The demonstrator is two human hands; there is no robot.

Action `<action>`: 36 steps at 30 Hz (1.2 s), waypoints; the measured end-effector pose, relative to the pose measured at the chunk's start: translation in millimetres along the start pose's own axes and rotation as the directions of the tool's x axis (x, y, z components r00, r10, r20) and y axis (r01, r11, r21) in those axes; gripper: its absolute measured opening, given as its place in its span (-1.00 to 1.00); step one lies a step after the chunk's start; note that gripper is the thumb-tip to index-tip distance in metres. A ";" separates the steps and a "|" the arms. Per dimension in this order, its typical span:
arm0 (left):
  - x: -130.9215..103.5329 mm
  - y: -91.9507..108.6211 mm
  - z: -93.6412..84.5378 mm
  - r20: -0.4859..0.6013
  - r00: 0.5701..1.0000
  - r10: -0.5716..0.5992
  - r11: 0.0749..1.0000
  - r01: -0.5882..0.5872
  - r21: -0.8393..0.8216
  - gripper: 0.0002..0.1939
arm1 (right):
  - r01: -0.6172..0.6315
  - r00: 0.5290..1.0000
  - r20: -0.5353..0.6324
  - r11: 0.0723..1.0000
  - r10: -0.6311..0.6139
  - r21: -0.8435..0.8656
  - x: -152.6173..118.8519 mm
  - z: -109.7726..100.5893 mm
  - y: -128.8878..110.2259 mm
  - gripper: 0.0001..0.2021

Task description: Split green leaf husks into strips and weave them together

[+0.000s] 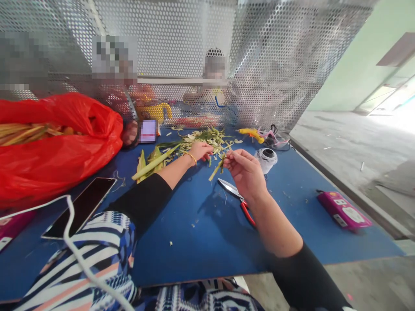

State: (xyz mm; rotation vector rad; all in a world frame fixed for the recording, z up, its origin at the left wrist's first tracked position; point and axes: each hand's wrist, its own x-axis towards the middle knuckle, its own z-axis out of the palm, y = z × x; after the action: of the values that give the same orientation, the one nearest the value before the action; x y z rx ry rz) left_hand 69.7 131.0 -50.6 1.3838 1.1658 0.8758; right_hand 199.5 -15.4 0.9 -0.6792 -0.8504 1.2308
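Right fingers [230, 159] pinch a green strip [214, 172] near the scissors [229, 187]; my left fingers [206, 150] reach to the shredded heap [207, 137], grip unclear from here.

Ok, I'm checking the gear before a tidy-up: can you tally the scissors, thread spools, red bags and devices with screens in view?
Scissors: 1
Thread spool: 1
Red bag: 1
Devices with screens: 2 (dark phone, lit screen)
Total: 5
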 end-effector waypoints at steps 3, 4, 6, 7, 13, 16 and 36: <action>-7.1 0.0 9.4 0.121 0.992 -0.023 1.000 0.021 0.020 -0.81 | -0.023 0.999 0.023 0.999 0.023 -0.024 -0.6 0.4 3.0 -0.85; -7.3 2.8 9.2 0.118 0.993 -0.003 1.000 0.001 0.014 -0.80 | -0.025 0.999 0.025 0.999 0.026 -0.028 -0.7 0.5 3.7 -0.85; -6.7 10.9 3.6 0.045 0.996 0.073 0.997 -0.073 -0.008 -0.78 | -0.024 1.000 0.017 0.999 0.024 -0.023 -0.6 0.8 4.4 -0.84; -7.2 15.1 -1.1 0.001 0.994 0.111 0.994 -0.111 -0.012 -0.74 | -0.022 1.000 0.007 1.000 0.022 -0.015 -0.5 1.0 4.4 -0.83; -55.4 14.8 -21.7 0.042 0.972 0.231 0.972 -0.232 0.026 -0.69 | -0.042 0.999 -0.011 0.999 0.042 0.029 -1.1 2.3 4.8 -0.85; -99.2 3.9 -18.8 0.173 0.946 0.274 0.960 -0.280 0.015 -0.57 | -0.077 0.997 0.010 0.994 0.077 0.073 -3.1 2.3 8.3 -0.84; -113.9 9.0 -42.8 -0.337 0.938 -0.081 0.982 0.018 -0.187 -0.80 | -0.165 0.981 -0.079 0.973 0.179 0.160 -2.9 3.3 25.6 -0.88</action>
State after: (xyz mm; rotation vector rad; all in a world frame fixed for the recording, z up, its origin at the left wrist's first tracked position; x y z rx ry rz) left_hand 2.0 33.0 -24.1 1.0737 1.3390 1.1905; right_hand 183.2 -12.7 -19.1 -0.6911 -0.6219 1.3935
